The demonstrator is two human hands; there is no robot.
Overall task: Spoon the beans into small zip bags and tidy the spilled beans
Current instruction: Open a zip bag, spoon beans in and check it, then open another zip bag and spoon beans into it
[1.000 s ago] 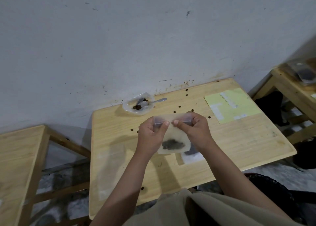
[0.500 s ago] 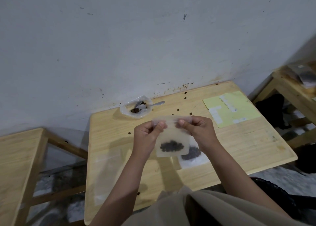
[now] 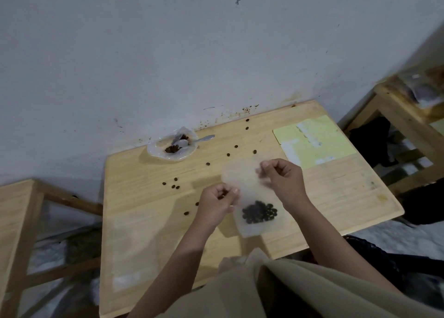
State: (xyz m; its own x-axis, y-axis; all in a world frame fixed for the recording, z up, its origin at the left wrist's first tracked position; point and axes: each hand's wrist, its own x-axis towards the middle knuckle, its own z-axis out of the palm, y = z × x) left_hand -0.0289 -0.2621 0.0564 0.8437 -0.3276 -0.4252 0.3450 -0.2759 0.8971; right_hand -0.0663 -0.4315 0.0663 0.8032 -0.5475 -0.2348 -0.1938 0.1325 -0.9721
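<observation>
Sealing a filled bag, by the look of it.

Small translucent zip bag [image 3: 252, 197] with dark beans [image 3: 259, 212] pooled low, above the pale wooden table [image 3: 336, 197]; pinched by right hand [image 3: 283, 180] near the top, by left hand [image 3: 217, 203] at its side. Next, probably: set down, then gather the scattered brown beans [image 3: 174, 186].

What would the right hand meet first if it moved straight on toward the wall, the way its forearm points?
Probably the loose bean just beyond the right hand, then bare table up to the wall. Height is unclear, so the hand could pass above the bean.
</observation>
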